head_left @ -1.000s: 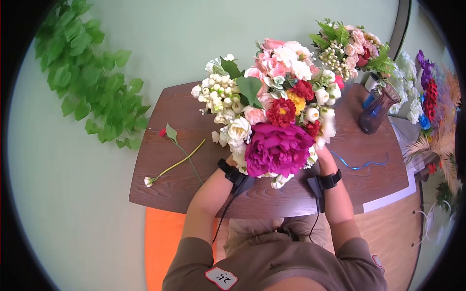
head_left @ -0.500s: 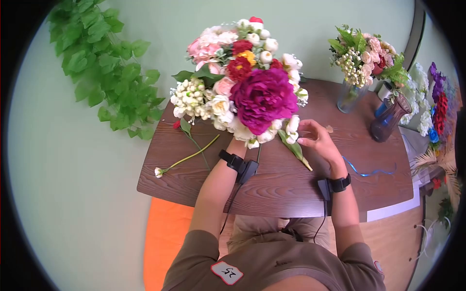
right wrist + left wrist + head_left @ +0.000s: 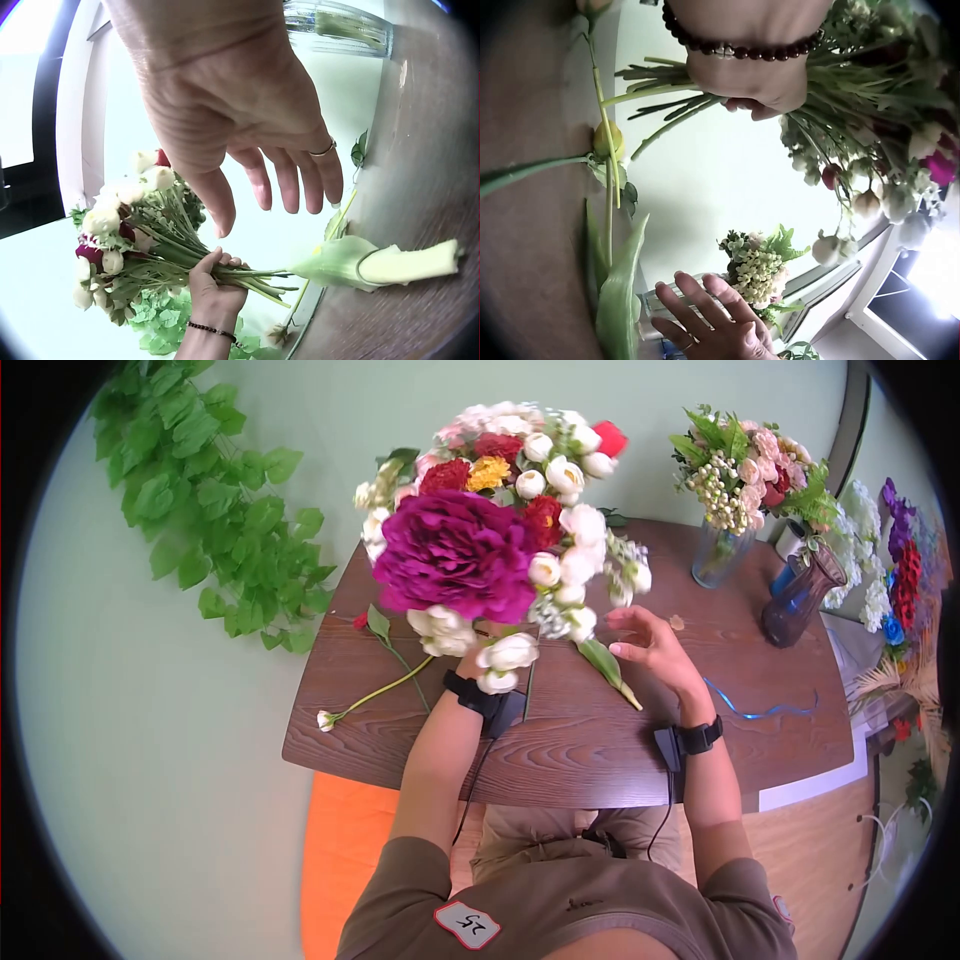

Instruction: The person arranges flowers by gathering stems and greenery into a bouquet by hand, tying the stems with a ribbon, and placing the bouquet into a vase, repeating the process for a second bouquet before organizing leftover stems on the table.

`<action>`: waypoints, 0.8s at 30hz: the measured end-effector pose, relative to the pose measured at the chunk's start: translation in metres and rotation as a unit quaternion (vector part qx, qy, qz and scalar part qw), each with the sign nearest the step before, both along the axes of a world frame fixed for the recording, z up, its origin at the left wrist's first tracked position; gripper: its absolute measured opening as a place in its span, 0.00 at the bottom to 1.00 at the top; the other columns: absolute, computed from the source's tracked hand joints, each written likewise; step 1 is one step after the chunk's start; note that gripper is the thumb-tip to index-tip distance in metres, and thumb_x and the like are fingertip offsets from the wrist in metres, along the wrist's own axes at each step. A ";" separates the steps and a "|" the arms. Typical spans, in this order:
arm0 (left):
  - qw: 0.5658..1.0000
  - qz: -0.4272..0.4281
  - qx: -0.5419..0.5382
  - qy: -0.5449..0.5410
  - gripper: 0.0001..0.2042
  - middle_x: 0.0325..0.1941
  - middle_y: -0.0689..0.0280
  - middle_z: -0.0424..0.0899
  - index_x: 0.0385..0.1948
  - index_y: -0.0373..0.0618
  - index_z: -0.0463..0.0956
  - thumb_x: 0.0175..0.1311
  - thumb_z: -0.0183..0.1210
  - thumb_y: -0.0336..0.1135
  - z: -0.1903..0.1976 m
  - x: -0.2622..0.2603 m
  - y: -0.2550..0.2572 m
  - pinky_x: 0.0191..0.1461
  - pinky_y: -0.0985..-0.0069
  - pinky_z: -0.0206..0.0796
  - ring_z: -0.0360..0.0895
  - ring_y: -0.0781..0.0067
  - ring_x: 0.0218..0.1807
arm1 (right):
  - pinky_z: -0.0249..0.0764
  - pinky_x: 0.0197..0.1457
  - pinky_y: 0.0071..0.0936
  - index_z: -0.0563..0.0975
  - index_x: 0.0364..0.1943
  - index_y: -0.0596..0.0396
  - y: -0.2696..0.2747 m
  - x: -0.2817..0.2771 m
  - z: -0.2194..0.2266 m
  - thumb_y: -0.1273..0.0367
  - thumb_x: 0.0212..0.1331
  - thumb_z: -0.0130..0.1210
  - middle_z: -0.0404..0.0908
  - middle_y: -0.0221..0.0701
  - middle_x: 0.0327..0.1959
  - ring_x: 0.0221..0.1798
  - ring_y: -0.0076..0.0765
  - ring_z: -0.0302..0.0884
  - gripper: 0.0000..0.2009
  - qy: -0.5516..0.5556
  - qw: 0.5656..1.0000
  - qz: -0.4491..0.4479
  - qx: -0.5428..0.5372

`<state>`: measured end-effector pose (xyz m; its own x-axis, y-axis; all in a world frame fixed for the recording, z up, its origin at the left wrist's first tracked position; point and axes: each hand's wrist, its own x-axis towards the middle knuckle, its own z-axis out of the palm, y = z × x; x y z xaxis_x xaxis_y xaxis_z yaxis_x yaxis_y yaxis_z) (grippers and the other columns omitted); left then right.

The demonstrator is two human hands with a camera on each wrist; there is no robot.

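A large mixed bouquet (image 3: 460, 555), with a big purple bloom facing the head view, is held above the table by my left hand (image 3: 217, 292), whose fingers wrap the bundled stems (image 3: 176, 251). In the left wrist view the left hand (image 3: 750, 82) grips those stems, their cut ends sticking out past it. My right hand (image 3: 655, 650) stands apart from the bouquet with fingers spread and nothing in them. Beside it on the table lies a thick stem with a green leaf (image 3: 603, 663). The right wrist view shows that stem (image 3: 412, 262) beyond the right hand (image 3: 240, 120).
On the table's left lie a white flower (image 3: 326, 720) and a small red flower (image 3: 361, 621). At the right stand a filled glass vase (image 3: 722, 555) and a dark vase (image 3: 795, 605); a blue ribbon (image 3: 765, 712) lies near the right wrist. Leafy vines (image 3: 215, 500) hang at left.
The bouquet went from both hands to my left hand alone, moved left and away, and turned so the purple bloom shifted left. My right hand let go; the leafy stem came into view.
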<state>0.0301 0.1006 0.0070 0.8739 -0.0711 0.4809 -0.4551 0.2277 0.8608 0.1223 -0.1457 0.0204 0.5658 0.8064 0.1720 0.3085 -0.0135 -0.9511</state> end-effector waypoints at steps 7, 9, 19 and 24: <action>0.998 -0.046 -0.027 0.018 0.15 0.25 0.65 0.73 0.42 0.40 0.72 0.51 0.58 0.29 0.003 0.003 0.010 0.29 0.76 0.58 0.67 0.73 0.24 | 0.68 0.55 0.30 0.72 0.50 0.57 0.001 0.004 -0.003 0.69 0.50 0.63 0.74 0.33 0.49 0.55 0.32 0.70 0.22 0.005 1.000 0.023 0.014; 0.997 -0.059 -0.035 0.022 0.15 0.24 0.65 0.72 0.43 0.40 0.72 0.51 0.58 0.29 0.005 0.008 0.011 0.29 0.76 0.58 0.67 0.73 0.24 | 0.68 0.54 0.30 0.72 0.50 0.57 0.000 0.003 -0.001 0.69 0.50 0.64 0.74 0.33 0.50 0.55 0.32 0.70 0.22 -0.001 1.000 0.018 0.008; 0.986 -0.140 -0.075 0.046 0.15 0.23 0.65 0.72 0.43 0.40 0.73 0.51 0.57 0.28 -0.018 -0.006 -0.008 0.27 0.77 0.57 0.66 0.74 0.22 | 0.68 0.55 0.30 0.70 0.52 0.57 -0.002 -0.006 0.005 0.68 0.49 0.64 0.73 0.31 0.51 0.54 0.30 0.70 0.24 -0.006 1.000 0.001 0.012; 0.976 -0.187 -0.089 0.061 0.15 0.22 0.65 0.72 0.43 0.40 0.73 0.51 0.57 0.28 -0.004 0.020 0.000 0.27 0.77 0.56 0.66 0.75 0.21 | 0.69 0.54 0.28 0.70 0.53 0.56 -0.003 -0.003 0.003 0.66 0.49 0.66 0.75 0.30 0.50 0.51 0.29 0.71 0.26 -0.006 1.000 0.003 0.022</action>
